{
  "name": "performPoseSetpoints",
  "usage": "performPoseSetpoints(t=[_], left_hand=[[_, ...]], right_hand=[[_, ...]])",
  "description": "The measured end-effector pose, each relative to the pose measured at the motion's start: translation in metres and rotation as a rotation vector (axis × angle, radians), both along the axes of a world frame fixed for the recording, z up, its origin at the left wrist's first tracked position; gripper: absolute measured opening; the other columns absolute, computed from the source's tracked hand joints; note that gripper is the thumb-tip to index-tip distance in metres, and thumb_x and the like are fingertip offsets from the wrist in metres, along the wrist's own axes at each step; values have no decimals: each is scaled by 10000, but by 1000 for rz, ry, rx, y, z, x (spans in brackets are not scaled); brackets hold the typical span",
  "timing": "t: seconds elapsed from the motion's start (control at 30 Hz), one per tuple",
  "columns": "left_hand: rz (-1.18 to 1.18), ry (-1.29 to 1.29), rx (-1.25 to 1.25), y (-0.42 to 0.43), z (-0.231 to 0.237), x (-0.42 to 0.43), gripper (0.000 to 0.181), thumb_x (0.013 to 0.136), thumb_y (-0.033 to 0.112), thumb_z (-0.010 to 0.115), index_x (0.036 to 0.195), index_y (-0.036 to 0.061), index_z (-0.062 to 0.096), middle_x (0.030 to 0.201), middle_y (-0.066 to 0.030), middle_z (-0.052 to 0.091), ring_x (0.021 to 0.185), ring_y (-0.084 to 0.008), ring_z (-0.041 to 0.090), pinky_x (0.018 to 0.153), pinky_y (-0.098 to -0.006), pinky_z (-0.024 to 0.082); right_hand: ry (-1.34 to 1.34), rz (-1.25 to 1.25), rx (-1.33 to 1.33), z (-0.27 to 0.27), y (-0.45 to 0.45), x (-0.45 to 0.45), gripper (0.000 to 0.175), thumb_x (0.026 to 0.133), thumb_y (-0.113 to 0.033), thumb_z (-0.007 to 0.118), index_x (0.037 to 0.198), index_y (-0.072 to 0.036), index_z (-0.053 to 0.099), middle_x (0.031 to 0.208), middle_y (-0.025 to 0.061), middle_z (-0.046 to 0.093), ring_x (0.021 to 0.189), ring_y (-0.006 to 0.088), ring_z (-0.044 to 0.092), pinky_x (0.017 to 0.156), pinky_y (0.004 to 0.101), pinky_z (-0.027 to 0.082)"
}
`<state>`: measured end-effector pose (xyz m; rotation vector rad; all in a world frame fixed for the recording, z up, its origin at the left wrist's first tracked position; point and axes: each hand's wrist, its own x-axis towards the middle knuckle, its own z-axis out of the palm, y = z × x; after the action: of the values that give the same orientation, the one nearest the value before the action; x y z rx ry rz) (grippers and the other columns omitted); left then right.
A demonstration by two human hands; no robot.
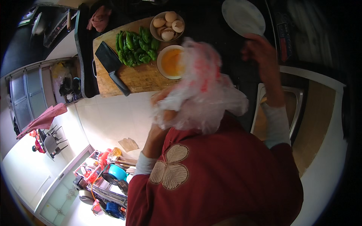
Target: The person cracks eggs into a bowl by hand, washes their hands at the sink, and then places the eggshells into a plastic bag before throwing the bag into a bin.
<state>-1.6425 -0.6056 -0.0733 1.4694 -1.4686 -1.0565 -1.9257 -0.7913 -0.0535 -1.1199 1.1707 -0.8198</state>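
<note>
My left hand (165, 106) grips a crumpled, translucent plastic bag (206, 93) with red printing. The bag hangs in front of my chest and covers the right edge of a bowl of beaten egg (171, 62). At the rim of a white plate (243, 17) is my right hand (258, 50), blurred; whether its fingers grasp the plate is unclear. Left of the egg bowl, green peppers (137, 46) lie piled on a wooden cutting board (144, 80). A cleaver (111, 66) rests beside them. A second bowl holds eggshells (168, 25).
A metal-rimmed sink (299, 103) is set into the dark counter below my right forearm. A pink cloth (99, 18) lies beyond the board. Behind on the left are a cluttered rack with a turquoise basin (117, 171) and a seated person (39, 147).
</note>
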Motion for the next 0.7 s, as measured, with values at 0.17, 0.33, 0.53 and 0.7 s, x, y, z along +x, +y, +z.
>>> performPoseSetpoints(t=[0.17,0.33,0.53,0.7], left_hand=[[462,120,112,43,19,48,312,830,109,677,1114,-9,630,1008,-99,669,884,-172,644,752,-290,532],[768,140,126,74,36,91,302,861,132,645,1124,-12,613,1002,-100,662,871,-180,640,740,-296,530],[871,148,136,86,42,112,296,898,160,607,1136,-15,592,995,-101,653,855,-191,635,724,-304,527],[856,175,173,84,40,117,296,930,184,575,1146,-18,575,990,-102,646,841,-200,631,712,-310,525]], right_hand=[[-190,229,130,-73,-28,75,573,904,-216,657,1367,-2,396,1002,164,659,812,196,659,707,303,556],[-202,364,236,-84,-45,138,613,904,-240,657,1395,-14,365,1107,173,622,908,230,661,795,340,562],[-297,460,356,-106,-67,155,600,889,-192,651,1382,6,370,1153,183,596,969,266,657,880,377,553],[-387,334,393,-114,-68,165,508,844,-107,659,1291,34,462,1169,181,585,1014,307,642,934,421,546]])
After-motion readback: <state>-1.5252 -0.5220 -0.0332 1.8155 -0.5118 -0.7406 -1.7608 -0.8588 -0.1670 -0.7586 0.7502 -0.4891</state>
